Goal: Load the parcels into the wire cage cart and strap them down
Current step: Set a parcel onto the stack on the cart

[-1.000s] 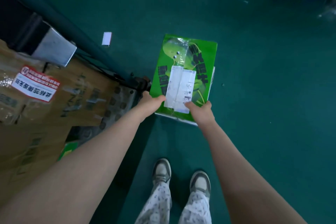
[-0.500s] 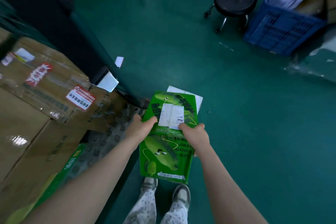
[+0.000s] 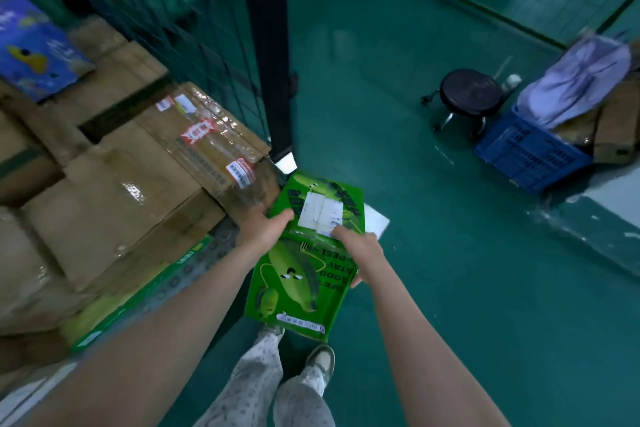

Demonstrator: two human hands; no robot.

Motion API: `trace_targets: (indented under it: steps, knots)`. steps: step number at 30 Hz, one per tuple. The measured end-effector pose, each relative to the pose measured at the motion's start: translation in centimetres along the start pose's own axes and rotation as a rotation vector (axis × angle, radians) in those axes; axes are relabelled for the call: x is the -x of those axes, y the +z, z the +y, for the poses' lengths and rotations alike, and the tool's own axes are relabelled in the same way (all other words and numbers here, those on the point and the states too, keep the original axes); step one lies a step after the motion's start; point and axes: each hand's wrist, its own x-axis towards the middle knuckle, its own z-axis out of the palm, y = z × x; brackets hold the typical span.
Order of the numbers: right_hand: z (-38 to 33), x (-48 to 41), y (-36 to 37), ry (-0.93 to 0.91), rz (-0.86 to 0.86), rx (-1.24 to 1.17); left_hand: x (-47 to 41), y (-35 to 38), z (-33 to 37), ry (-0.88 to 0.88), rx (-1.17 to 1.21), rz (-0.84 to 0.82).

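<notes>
Lifted well clear of the floor since a second ago: green parcel (image 3: 304,260), now held at about knee height just right of the wire cage cart (image 3: 194,55), with the head raised so that a black stool (image 3: 469,88) and a blue crate (image 3: 530,152) beyond the parcel come into view. Clamped between both hands: left hand (image 3: 265,230) on the parcel's left edge with the thumb over the top face, right hand (image 3: 360,251) on its right edge, thumb near the white shipping label (image 3: 320,213).

Judged as mid-load. Already stacked inside the cart: several brown cardboard boxes (image 3: 114,201), taped and stickered, plus a blue printed box (image 3: 31,48) further back. Still outside the cart: the green parcel, and what looks like a white flat piece (image 3: 375,220) on the floor just behind it. No strap recognisable anywhere; strapping seemingly not begun.

Flat, rectangular, glossy printed card on the green parcel, with a cartoon banana design; thin enough to slot into a gap. Plain corrugated board under shiny tape on the brown boxes. Thin dark mesh with a thick black corner post on the cart. Smooth teal floor.
</notes>
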Motion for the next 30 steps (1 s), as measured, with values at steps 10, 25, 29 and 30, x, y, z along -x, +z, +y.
trace_targets:
  steps: [10,25,29,30]
  knots:
    - [-2.7,7.1,4.0,-0.045,-0.162,0.215,6.0,-8.5,-2.5,0.022,0.023,0.058]
    - [-11.8,14.2,12.3,-0.310,-0.242,0.284,7.6,-21.9,-2.2,0.107,0.223,0.284]
    - [-15.0,16.0,15.0,-0.386,-0.212,0.357,6.8,-25.0,-2.4,0.145,0.297,0.323]
    - [-16.0,16.6,15.9,-0.413,-0.197,0.381,5.9,-25.9,-2.6,0.152,0.346,0.326]
